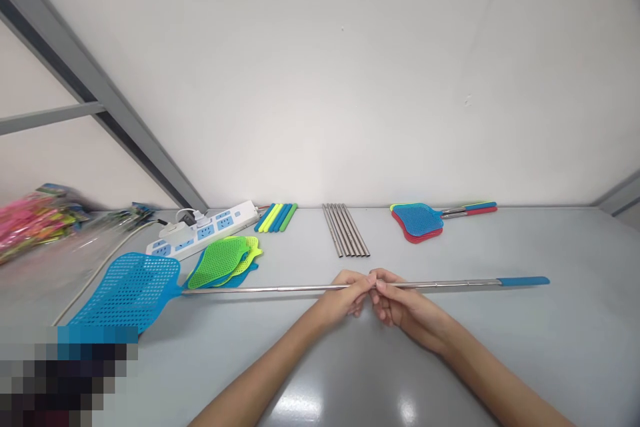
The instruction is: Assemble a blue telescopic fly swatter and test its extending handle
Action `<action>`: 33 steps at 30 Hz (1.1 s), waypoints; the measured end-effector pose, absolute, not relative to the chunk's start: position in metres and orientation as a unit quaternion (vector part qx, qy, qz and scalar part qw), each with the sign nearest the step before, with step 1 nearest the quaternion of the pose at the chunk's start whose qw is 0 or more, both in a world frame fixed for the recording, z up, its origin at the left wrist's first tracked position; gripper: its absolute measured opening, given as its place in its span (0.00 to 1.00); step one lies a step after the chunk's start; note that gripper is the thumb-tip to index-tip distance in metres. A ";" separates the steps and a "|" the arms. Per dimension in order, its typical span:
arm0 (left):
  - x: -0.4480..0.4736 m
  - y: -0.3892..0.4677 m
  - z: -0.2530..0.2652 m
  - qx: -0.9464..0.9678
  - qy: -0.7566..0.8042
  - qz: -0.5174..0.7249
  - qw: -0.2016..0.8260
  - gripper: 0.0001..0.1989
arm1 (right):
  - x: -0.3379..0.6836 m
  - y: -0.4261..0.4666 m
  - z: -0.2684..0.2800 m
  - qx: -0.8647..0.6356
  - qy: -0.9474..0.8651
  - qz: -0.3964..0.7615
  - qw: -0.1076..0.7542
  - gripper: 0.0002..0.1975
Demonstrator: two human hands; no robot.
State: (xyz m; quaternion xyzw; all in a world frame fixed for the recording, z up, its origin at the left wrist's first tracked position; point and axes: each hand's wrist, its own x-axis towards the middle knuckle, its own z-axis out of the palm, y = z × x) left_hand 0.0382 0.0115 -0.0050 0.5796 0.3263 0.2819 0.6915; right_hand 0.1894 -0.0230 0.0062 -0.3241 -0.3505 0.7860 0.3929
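Note:
A long fly swatter with a blue mesh head (pixel 133 287), a thin metal telescopic rod (pixel 260 289) and a blue handle (pixel 524 281) lies crosswise in my grip above the table. My left hand (pixel 349 290) pinches the rod near its middle. Right beside it, my right hand (pixel 400 300) closes on the same rod, the two thumbs almost touching. The mesh head points left and the handle points right. Behind the rod on the left rests a pile of loose swatter heads (pixel 220 261) in green, yellow and blue.
A white power strip (pixel 210 230) with plugs stands behind the heads. Coloured handle sleeves (pixel 277 217) and several metal rods (pixel 346 230) lie in rows. Swatters (pixel 419 221) are stacked at the back right. Bagged items (pixel 40 220) lie far left, by a grey frame post (pixel 95 80).

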 end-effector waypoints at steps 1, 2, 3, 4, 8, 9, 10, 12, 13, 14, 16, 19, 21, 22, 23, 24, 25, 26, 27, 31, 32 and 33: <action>0.039 0.011 -0.006 0.578 0.326 0.281 0.694 0.21 | 0.188 -0.023 0.006 -0.320 -0.348 0.787 0.396 0.07; 0.039 0.012 -0.006 0.576 0.329 0.285 0.692 0.21 | 0.188 -0.023 0.005 -0.317 -0.348 0.787 0.399 0.07; 0.039 0.012 -0.007 0.575 0.332 0.291 0.689 0.22 | 0.188 -0.023 0.005 -0.317 -0.350 0.784 0.403 0.07; 0.038 0.013 -0.007 0.574 0.336 0.298 0.685 0.22 | 0.189 -0.022 0.004 -0.319 -0.354 0.780 0.406 0.08; 0.036 0.014 -0.007 0.569 0.347 0.313 0.676 0.22 | 0.194 -0.020 0.003 -0.333 -0.368 0.765 0.411 0.08; 0.036 0.014 -0.007 0.569 0.348 0.313 0.676 0.22 | 0.195 -0.020 0.004 -0.335 -0.371 0.763 0.410 0.08; 0.036 0.014 -0.006 0.569 0.348 0.311 0.677 0.22 | 0.196 -0.020 0.004 -0.337 -0.372 0.762 0.409 0.08; 0.035 0.015 -0.005 0.568 0.344 0.312 0.679 0.21 | 0.197 -0.020 0.006 -0.341 -0.367 0.762 0.410 0.09; 0.035 0.015 -0.005 0.564 0.341 0.316 0.683 0.21 | 0.197 -0.020 0.006 -0.343 -0.361 0.762 0.414 0.09; 0.034 0.016 -0.005 0.558 0.337 0.321 0.687 0.21 | 0.197 -0.020 0.006 -0.346 -0.353 0.762 0.419 0.09; 0.033 0.019 -0.005 0.539 0.334 0.335 0.697 0.21 | 0.200 -0.018 0.004 -0.351 -0.332 0.759 0.436 0.09; 0.029 0.023 -0.004 0.509 0.346 0.362 0.700 0.21 | 0.206 -0.012 0.000 -0.358 -0.287 0.751 0.475 0.08; 0.027 0.025 -0.003 0.492 0.353 0.389 0.694 0.20 | 0.212 -0.008 -0.002 -0.360 -0.253 0.744 0.503 0.07; 0.026 0.026 -0.003 0.487 0.353 0.402 0.690 0.20 | 0.216 -0.006 -0.003 -0.359 -0.241 0.740 0.515 0.07; 0.025 0.026 -0.003 0.484 0.353 0.411 0.687 0.20 | 0.219 -0.004 -0.004 -0.359 -0.231 0.736 0.525 0.07; 0.025 0.027 -0.002 0.482 0.354 0.418 0.684 0.20 | 0.222 -0.003 -0.004 -0.359 -0.224 0.733 0.533 0.07; 0.024 0.027 -0.002 0.482 0.355 0.423 0.681 0.20 | 0.225 -0.002 -0.004 -0.358 -0.217 0.729 0.542 0.06; 0.023 0.028 -0.002 0.481 0.358 0.426 0.678 0.20 | 0.228 0.000 -0.004 -0.356 -0.210 0.724 0.552 0.06; 0.023 0.028 -0.002 0.480 0.360 0.430 0.674 0.20 | 0.231 0.001 -0.004 -0.354 -0.203 0.719 0.563 0.05; 0.019 0.031 -0.002 0.480 0.362 0.451 0.660 0.21 | 0.241 0.005 -0.006 -0.346 -0.168 0.689 0.615 0.04; 0.019 0.032 -0.001 0.480 0.362 0.455 0.657 0.21 | 0.243 0.006 -0.007 -0.346 -0.160 0.680 0.626 0.04; 0.018 0.032 -0.001 0.480 0.363 0.458 0.654 0.21 | 0.245 0.007 -0.008 -0.346 -0.154 0.673 0.636 0.03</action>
